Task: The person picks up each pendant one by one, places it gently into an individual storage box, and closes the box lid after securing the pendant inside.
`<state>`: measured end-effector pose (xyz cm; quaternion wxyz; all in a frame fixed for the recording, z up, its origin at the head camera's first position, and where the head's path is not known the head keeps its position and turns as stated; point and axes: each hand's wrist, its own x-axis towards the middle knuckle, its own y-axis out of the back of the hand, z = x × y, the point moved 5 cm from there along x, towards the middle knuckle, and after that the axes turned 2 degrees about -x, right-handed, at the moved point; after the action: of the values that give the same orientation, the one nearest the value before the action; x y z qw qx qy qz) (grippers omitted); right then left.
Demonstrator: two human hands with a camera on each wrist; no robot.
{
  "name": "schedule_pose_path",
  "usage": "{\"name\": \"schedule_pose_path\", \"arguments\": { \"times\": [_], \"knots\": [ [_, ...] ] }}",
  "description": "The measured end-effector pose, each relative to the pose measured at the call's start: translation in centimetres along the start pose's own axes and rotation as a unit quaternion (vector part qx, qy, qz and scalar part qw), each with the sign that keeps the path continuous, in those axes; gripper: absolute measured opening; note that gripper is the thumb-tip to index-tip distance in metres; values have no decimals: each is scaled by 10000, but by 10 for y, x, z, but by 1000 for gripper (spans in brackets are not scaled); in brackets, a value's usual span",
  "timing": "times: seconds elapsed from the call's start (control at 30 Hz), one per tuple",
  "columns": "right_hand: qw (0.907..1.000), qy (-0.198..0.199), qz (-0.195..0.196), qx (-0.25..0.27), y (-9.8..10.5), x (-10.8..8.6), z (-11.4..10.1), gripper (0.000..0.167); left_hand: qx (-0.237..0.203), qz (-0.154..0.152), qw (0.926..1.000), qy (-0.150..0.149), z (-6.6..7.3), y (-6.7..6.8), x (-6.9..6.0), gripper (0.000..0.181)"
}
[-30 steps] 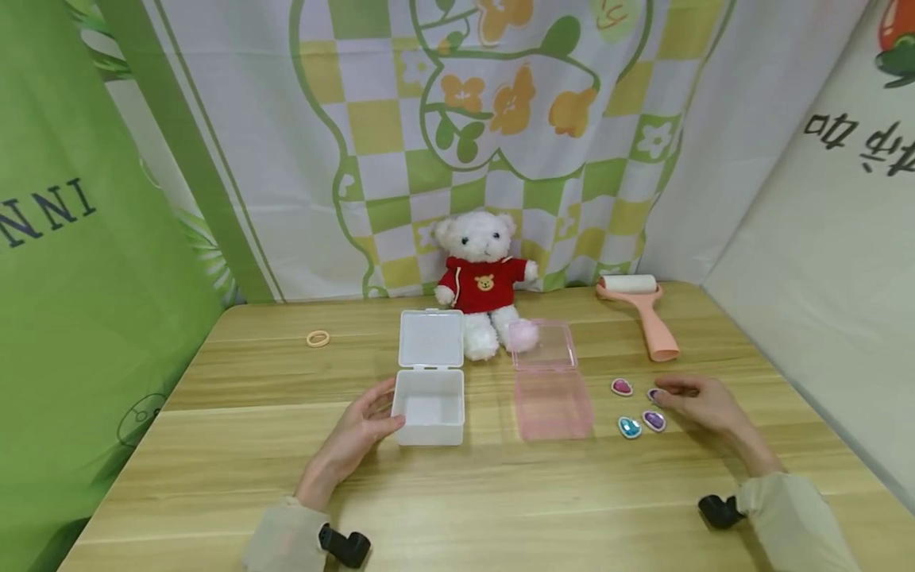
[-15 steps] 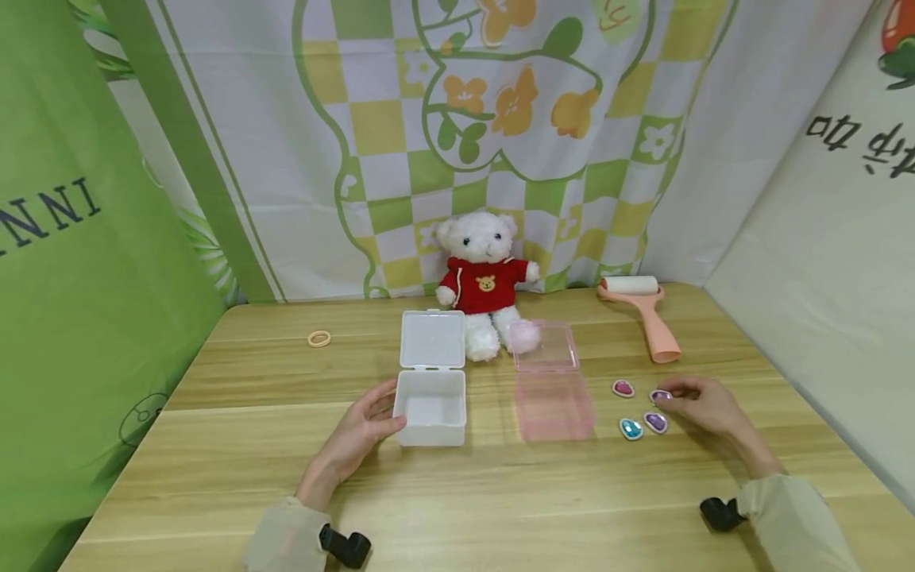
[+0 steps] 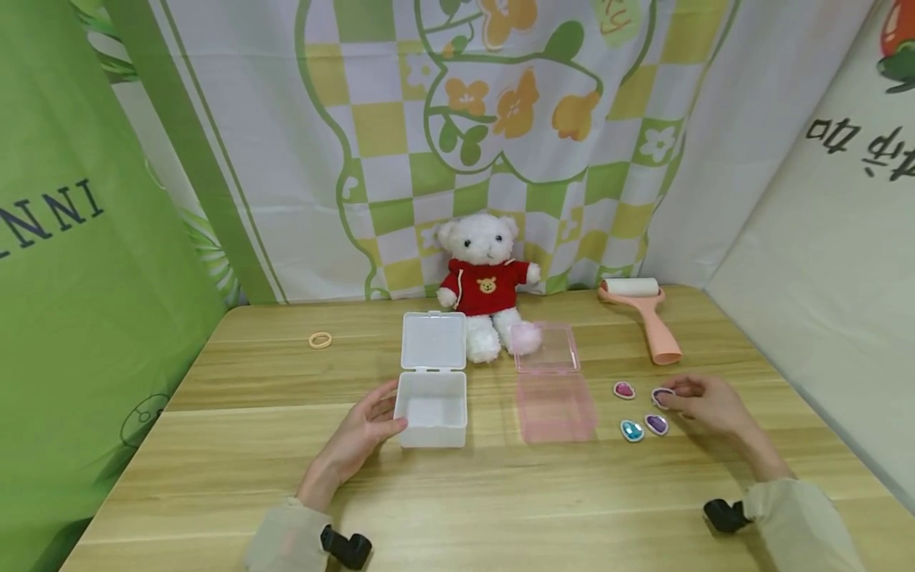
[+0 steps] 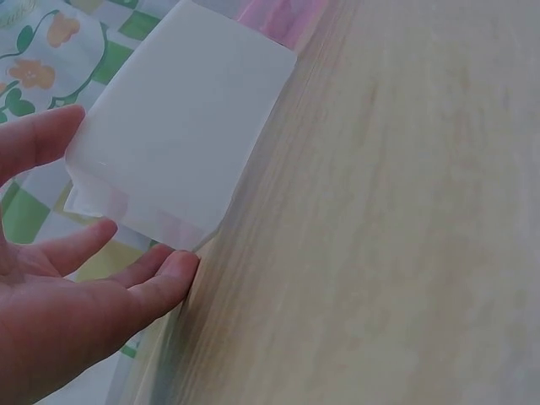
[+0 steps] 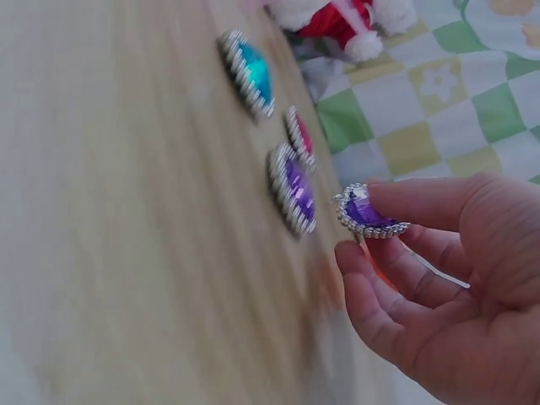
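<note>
- The right grip [image 3: 709,403] pinches a purple gem [image 5: 369,216] between thumb and fingers; the gem is tilted, though I can't quite tell whether it is fully clear of the counter [image 3: 500,508].
- Just beside it lies a second purple gem [image 3: 656,424], with a blue gem [image 3: 632,430] and a pink gem [image 3: 624,390] nearby, all edged in silver beading.
- The left grip [image 3: 360,429] is spread, its thumb and fingertips touching the left side of a white box [image 3: 430,434], lid open toward the far side.
- Between the white box and the gems stands a pink box [image 3: 557,427], also open; a foot of the white bear [image 3: 482,238] shows through its clear lid.
- A lint roller [image 3: 652,322] lies beyond the gems, a small ring [image 3: 320,340] far left.
</note>
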<state>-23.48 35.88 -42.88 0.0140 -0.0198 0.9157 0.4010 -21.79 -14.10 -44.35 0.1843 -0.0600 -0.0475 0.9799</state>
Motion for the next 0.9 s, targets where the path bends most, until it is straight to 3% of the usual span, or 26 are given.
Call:
{"name": "schedule_pose_path", "arguments": {
  "times": [0.3,0.5,0.73,0.9],
  "knots": [
    [9948,29,92,1015,3,5,-26,48,14,-21,10000,-37,1,-1,0,71],
    [9915,22,-43,1303,1,8,-56,49,65,-1,10000,-28,2,-1,0,71],
    [9738,484,-299,2201,-18,17,-91,41,63,59,10000,-23,1,0,1,71],
    [9649,750,-449,2475,-39,19,-123,39,60,63,10000,-34,0,0,1,71]
  ]
}}
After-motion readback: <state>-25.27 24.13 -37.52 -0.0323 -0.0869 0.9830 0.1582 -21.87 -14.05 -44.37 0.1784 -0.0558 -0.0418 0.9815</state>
